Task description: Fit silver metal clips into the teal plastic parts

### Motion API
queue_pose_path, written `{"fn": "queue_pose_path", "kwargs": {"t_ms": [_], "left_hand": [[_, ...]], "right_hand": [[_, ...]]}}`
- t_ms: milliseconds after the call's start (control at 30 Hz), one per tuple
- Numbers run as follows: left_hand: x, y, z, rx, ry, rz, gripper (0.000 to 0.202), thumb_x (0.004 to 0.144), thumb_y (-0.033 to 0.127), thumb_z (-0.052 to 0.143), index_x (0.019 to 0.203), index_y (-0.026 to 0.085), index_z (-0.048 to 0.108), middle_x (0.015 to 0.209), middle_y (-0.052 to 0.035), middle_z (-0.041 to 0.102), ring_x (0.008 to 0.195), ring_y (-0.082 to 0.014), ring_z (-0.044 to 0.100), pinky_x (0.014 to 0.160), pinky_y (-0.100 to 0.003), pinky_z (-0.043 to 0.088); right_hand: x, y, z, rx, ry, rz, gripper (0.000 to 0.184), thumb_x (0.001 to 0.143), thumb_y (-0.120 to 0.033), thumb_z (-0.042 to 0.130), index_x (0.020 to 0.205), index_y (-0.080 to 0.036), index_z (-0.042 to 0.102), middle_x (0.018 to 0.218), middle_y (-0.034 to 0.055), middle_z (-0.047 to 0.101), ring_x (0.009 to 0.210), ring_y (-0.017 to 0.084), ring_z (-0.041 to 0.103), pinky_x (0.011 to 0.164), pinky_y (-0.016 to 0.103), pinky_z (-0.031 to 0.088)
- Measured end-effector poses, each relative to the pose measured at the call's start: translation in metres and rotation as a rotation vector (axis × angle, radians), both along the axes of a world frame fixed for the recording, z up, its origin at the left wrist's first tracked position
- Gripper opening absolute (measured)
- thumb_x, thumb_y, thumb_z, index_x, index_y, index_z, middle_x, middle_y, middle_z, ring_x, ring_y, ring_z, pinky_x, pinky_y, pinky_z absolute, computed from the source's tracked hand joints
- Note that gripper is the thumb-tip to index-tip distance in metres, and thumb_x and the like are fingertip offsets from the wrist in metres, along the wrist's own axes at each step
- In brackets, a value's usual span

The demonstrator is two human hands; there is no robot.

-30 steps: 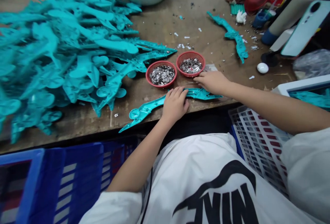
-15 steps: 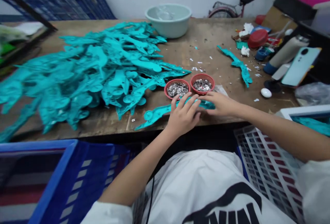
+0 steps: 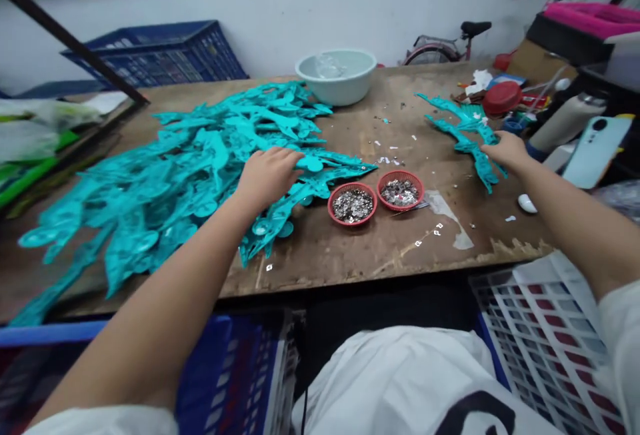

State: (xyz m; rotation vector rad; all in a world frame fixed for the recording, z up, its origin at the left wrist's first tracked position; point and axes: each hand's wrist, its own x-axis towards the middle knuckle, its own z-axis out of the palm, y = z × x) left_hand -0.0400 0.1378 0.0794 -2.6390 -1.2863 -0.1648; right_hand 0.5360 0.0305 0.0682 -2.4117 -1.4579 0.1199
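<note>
My left hand (image 3: 270,175) reaches over the right side of a heap of teal plastic parts (image 3: 200,155); its fingers are stretched out and slightly bent, with no part visibly gripped. On the right of the table, my right hand (image 3: 507,153) pinches the edge of a long, thin teal plastic part (image 3: 463,113). A similar teal part (image 3: 473,149) lies right beside it. Between my hands stand two small red baskets, the left basket (image 3: 352,223) and the right basket (image 3: 401,208), both filled with small shiny metal pieces. A few loose metal pieces (image 3: 419,243) lie near the table's front edge.
A pale green basin (image 3: 337,91) stands at the back. At right are a phone (image 3: 597,151), a bottle (image 3: 565,118) and a red lid (image 3: 501,98) among clutter. Blue crates (image 3: 220,381) and a white crate (image 3: 545,328) sit below the table's front edge.
The teal part that lay under both hands before the baskets has gone to the right, beside the other one, with my right hand. My left hand has moved left to the heap.
</note>
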Motion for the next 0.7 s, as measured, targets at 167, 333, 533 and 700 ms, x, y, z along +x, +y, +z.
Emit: {"fn": "queue_pose_path", "kwargs": {"t_ms": [167, 333, 533, 700], "left_hand": [[0.000, 0.054, -0.006, -0.268, 0.250, 0.084, 0.093, 0.101, 0.025, 0.066, 0.189, 0.020, 0.038, 0.196, -0.0230, 0.043, 0.183, -0.0468, 0.040, 0.142, -0.071, 0.037], [0.016, 0.086, -0.008, -0.374, 0.393, 0.108, 0.081, 0.103, 0.022, 0.062, 0.182, 0.022, 0.048, 0.189, -0.0206, 0.055, 0.172, -0.0415, 0.054, 0.138, -0.061, 0.042], [0.027, 0.109, -0.003, -0.402, 0.390, 0.125, 0.068, 0.098, 0.028, 0.068, 0.163, 0.014, 0.065, 0.173, -0.0272, 0.068, 0.156, -0.0496, 0.066, 0.126, -0.064, 0.052], [0.026, 0.132, 0.025, -0.399, 0.248, 0.171, 0.067, 0.087, 0.026, 0.073, 0.152, 0.014, 0.072, 0.158, -0.0238, 0.078, 0.145, -0.0471, 0.072, 0.121, -0.058, 0.057]], "right_hand": [[0.015, 0.008, -0.029, -0.153, 0.043, -0.171, 0.056, 0.117, -0.035, 0.061, 0.154, 0.006, 0.072, 0.149, 0.0384, 0.075, 0.130, 0.038, 0.074, 0.108, 0.042, 0.052], [0.026, 0.021, -0.056, -0.219, 0.042, -0.251, 0.064, 0.108, -0.029, 0.069, 0.164, 0.001, 0.066, 0.163, 0.0382, 0.068, 0.153, 0.048, 0.067, 0.127, 0.050, 0.052], [0.027, 0.021, -0.080, -0.226, 0.059, -0.295, 0.077, 0.105, -0.035, 0.069, 0.173, -0.001, 0.058, 0.169, 0.0370, 0.062, 0.161, 0.049, 0.063, 0.138, 0.058, 0.049], [0.034, 0.016, -0.090, -0.214, 0.029, -0.265, 0.095, 0.106, -0.055, 0.068, 0.182, -0.004, 0.043, 0.175, 0.0403, 0.053, 0.165, 0.059, 0.056, 0.136, 0.073, 0.049]]}}
